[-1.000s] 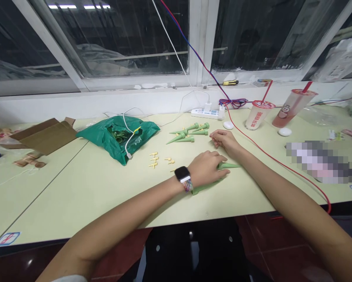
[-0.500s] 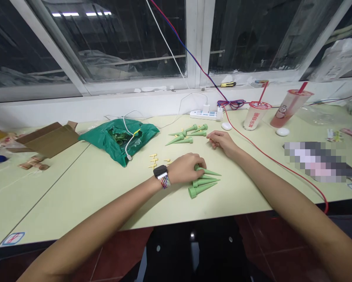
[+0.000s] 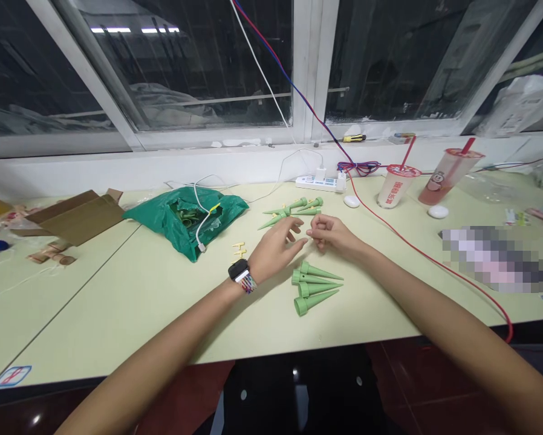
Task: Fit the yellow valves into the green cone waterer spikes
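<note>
My left hand (image 3: 277,249), with a watch on its wrist, hovers over the table with its fingers apart and nothing in them. Close to its fingertips is my right hand (image 3: 332,234), its fingers curled in a pinch; whatever they hold is too small to make out. Below both hands several green plant watering spikes (image 3: 317,289) lie side by side, points to the right. A second group of green spikes (image 3: 294,209), some with yellow pieces on them, lies behind my hands. Small yellow T-shaped pieces (image 3: 239,249) lie left of my left hand, partly hidden by it.
A torn green plastic bag (image 3: 162,211) with green parts inside lies to the left, near a cardboard box (image 3: 78,219). At the back are a power strip (image 3: 319,183) and two drink cups (image 3: 396,187). A red cable (image 3: 416,244) crosses the table on the right.
My left hand has let go of the green spikes, leaving them in a row, and moved up and back towards my right hand. My right hand stays pinched, shifting slightly nearer.
</note>
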A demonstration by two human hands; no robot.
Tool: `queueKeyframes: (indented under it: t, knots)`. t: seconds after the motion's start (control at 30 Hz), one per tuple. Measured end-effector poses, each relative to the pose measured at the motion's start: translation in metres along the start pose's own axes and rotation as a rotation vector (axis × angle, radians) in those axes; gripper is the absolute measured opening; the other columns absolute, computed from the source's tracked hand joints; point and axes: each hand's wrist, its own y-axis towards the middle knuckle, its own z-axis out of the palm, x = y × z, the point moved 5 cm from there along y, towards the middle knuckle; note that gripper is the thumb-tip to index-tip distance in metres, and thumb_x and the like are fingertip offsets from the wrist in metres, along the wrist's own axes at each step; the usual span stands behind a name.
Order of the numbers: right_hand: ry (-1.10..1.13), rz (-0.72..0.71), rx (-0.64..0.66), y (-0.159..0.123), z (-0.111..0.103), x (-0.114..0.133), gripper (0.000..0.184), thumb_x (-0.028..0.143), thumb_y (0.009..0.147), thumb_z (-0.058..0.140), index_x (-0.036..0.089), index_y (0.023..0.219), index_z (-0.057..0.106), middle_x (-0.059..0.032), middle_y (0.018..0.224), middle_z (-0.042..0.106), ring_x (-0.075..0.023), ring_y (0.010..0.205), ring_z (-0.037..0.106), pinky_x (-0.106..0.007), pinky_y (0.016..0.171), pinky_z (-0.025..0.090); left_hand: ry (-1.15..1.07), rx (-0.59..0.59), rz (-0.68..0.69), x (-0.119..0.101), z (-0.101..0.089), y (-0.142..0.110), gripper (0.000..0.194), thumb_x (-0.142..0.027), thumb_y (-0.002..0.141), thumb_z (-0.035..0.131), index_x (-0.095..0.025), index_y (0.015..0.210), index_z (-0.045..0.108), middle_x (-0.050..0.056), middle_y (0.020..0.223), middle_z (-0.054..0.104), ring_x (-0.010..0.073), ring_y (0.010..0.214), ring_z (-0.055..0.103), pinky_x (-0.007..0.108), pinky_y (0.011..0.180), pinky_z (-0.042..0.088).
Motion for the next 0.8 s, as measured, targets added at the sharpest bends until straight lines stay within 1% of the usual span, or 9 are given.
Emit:
queueKeyframes:
  t: [0.07,0.17,0.23,0.3,0.4,0.47,0.57,0.67,0.8]
  knots:
    - [0.02,-0.012,0.051,-0.004,0.013,0.005,0.043,0.049,0.076,0.088,0.02,0.084,0.057,0.0054,0.06,0.061,-0.0088,0.049,0.054,-0.021,0.049,0.041,-0.042,-0.013,0.009,0.002,0.002,0.001,0.025,-0.04,0.103,0.057,-0.02,0.115,0.066,0.007,0.104,0.071,0.0184,0.088,0.066,0.031,0.076,0.053]
    - [0.051,-0.028,0.044,-0.007,0.021,0.01,0.044,0.051,0.076,0.088,0.02,0.084,0.058,0.0057,0.06,0.06,-0.0085,0.049,0.052,-0.021,0.05,0.04,-0.064,-0.045,0.036,0.001,0.003,-0.001,0.022,-0.036,0.105,0.054,-0.019,0.099,0.067,0.004,0.089,0.07,0.0159,0.077,0.063,0.029,0.072,0.05]
    - [0.065,-0.019,0.038,-0.008,0.021,0.009,0.044,0.055,0.078,0.085,0.02,0.085,0.06,0.0046,0.063,0.061,-0.0096,0.05,0.054,-0.023,0.052,0.042,-0.038,-0.06,0.068,-0.001,0.003,-0.003,0.021,-0.035,0.105,0.054,-0.019,0.099,0.066,0.004,0.09,0.069,0.016,0.077,0.062,0.029,0.073,0.049]
    - [0.039,-0.007,0.048,-0.009,0.02,0.008,0.044,0.06,0.085,0.078,0.02,0.084,0.061,0.003,0.066,0.061,-0.011,0.052,0.055,-0.024,0.052,0.043,0.002,-0.064,0.095,-0.002,0.002,-0.005,0.02,-0.035,0.106,0.053,-0.019,0.101,0.064,0.005,0.093,0.068,0.0165,0.079,0.061,0.03,0.075,0.049]
    - [-0.087,-0.017,0.072,-0.012,0.02,0.007,0.049,0.063,0.092,0.067,0.02,0.072,0.057,0.003,0.06,0.052,-0.0113,0.05,0.05,-0.026,0.05,0.039,0.073,-0.052,0.105,0.0,0.001,-0.008,0.02,-0.035,0.107,0.05,-0.019,0.101,0.061,0.005,0.094,0.066,0.018,0.081,0.06,0.031,0.075,0.047]
    - [-0.152,-0.041,0.075,-0.014,0.023,0.008,0.053,0.063,0.094,0.065,0.02,0.066,0.051,0.0041,0.056,0.045,-0.0108,0.049,0.045,-0.026,0.05,0.037,0.127,-0.023,0.108,0.001,0.001,-0.009,0.02,-0.034,0.108,0.046,-0.02,0.102,0.058,0.006,0.095,0.065,0.0193,0.083,0.06,0.032,0.075,0.047]
    - [-0.165,-0.06,0.088,-0.019,0.029,0.01,0.052,0.063,0.096,0.063,0.021,0.068,0.049,0.0046,0.058,0.043,-0.011,0.051,0.042,-0.026,0.052,0.035,0.175,0.063,0.133,0.002,0.002,-0.01,0.022,-0.034,0.11,0.039,-0.021,0.101,0.054,0.006,0.096,0.063,0.0208,0.084,0.06,0.034,0.075,0.046]
    - [-0.147,-0.07,0.114,-0.022,0.036,0.014,0.048,0.061,0.098,0.061,0.022,0.073,0.05,0.0051,0.059,0.043,-0.0112,0.052,0.041,-0.027,0.053,0.035,0.155,0.129,0.148,0.002,0.001,-0.01,0.027,-0.036,0.111,0.034,-0.021,0.097,0.052,0.006,0.092,0.062,0.0213,0.082,0.058,0.035,0.075,0.044]
    - [-0.135,-0.095,0.091,-0.025,0.04,0.018,0.046,0.061,0.098,0.062,0.022,0.074,0.052,0.005,0.059,0.043,-0.0112,0.051,0.042,-0.027,0.052,0.035,0.034,0.105,0.104,0.002,-0.002,-0.008,0.033,-0.04,0.111,0.034,-0.022,0.087,0.048,0.004,0.083,0.059,0.0208,0.077,0.056,0.035,0.074,0.042]
